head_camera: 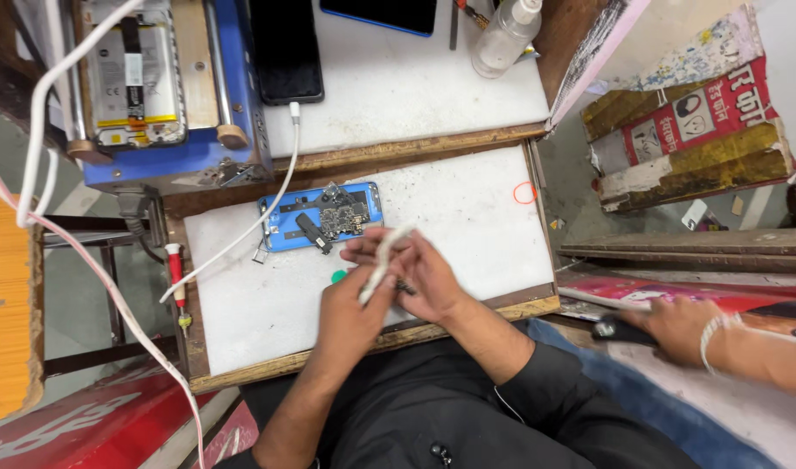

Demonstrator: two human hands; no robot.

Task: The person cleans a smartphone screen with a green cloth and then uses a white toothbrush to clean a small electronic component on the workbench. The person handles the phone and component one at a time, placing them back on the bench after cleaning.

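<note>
White worktop (pixel 467 208), opened phone (pixel 322 214) beside hands (pixel 389 287)

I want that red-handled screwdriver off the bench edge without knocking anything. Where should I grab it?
Probably take the screwdriver by its red handle, the thicker upper part, coming from the left over the board's edge. It lies lengthwise along that edge with its thin tip pointing toward you, and the white cable lies just to its right.

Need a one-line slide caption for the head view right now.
Both hands, left hand and right hand, hold a white strip beside an opened blue phone on the white bench.
</note>
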